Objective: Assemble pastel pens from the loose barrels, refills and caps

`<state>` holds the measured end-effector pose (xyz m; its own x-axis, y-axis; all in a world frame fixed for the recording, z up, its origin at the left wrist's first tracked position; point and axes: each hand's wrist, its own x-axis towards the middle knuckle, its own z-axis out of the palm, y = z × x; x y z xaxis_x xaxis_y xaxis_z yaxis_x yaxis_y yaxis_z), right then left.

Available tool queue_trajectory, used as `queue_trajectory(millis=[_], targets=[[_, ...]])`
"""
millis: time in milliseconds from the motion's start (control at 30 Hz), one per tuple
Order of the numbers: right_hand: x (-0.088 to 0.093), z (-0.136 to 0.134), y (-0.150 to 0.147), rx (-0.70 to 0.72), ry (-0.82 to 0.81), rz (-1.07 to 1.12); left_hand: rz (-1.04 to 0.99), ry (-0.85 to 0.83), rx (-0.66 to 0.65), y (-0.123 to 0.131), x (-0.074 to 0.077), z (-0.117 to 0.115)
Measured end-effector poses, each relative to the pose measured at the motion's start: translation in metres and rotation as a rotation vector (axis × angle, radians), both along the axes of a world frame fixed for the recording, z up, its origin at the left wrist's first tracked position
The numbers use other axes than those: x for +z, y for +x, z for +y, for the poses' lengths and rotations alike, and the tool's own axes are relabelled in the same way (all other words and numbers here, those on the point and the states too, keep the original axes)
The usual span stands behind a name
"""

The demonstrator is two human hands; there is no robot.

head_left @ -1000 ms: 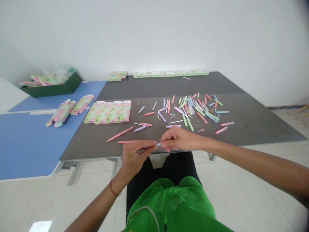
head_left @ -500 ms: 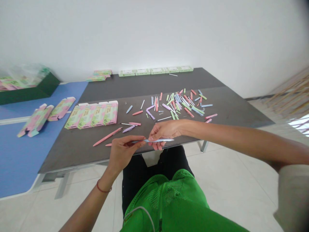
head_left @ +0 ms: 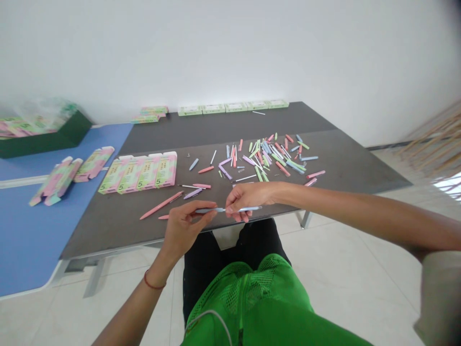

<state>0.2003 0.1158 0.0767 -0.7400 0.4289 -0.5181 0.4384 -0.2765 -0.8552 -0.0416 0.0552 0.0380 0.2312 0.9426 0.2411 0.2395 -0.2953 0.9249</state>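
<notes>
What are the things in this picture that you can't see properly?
From the head camera:
- Part of the pale blue pen: the fingers of the left hand and right hand cover it.
- The small bits among the scattered pens: too small to tell what they are.
- The print on the flat boxes: too small to read, except a 5.
- The dark green box: cut off by the left edge.

A grey table (head_left: 353,175) holds scattered pen parts (head_left: 273,154) and flat cartons (head_left: 137,173).
</notes>
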Motion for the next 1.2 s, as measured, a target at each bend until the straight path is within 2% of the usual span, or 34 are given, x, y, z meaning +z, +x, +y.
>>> queue_trajectory(millis=[200, 367, 600, 667, 733, 833, 967, 1100, 1200], targets=[[0.000, 0.003, 0.011, -0.024, 0.119, 0.006, -0.001, 0.017, 0.011, -0.007, -0.003, 0.008], [-0.004, 0.003, 0.021, -0.086, 0.121, 0.035, -0.093, -0.057, 0.045, -0.015, -0.007, 0.015], [-0.002, 0.007, 0.033, -0.133, 0.201, -0.077, -0.201, -0.077, 0.122, -0.023, -0.018, 0.017], [-0.001, 0.010, 0.035, -0.138, 0.215, -0.096, -0.115, -0.055, 0.134, -0.025, -0.023, 0.020], [-0.001, 0.013, 0.036, -0.140, 0.215, -0.110, 0.064, -0.002, 0.119, -0.023, -0.029, 0.023], [-0.006, 0.017, 0.036, -0.141, 0.207, -0.128, 0.355, 0.143, 0.111, -0.016, -0.036, 0.028], [-0.011, 0.023, 0.034, -0.155, 0.224, -0.174, 0.601, 0.320, 0.135, -0.008, -0.037, 0.034], [-0.012, 0.030, 0.032, -0.176, 0.240, -0.199, 0.686, 0.414, 0.136, -0.005, -0.029, 0.039], [-0.014, 0.037, 0.026, -0.152, 0.258, -0.199, 0.693, 0.485, 0.048, 0.001, -0.021, 0.047]])
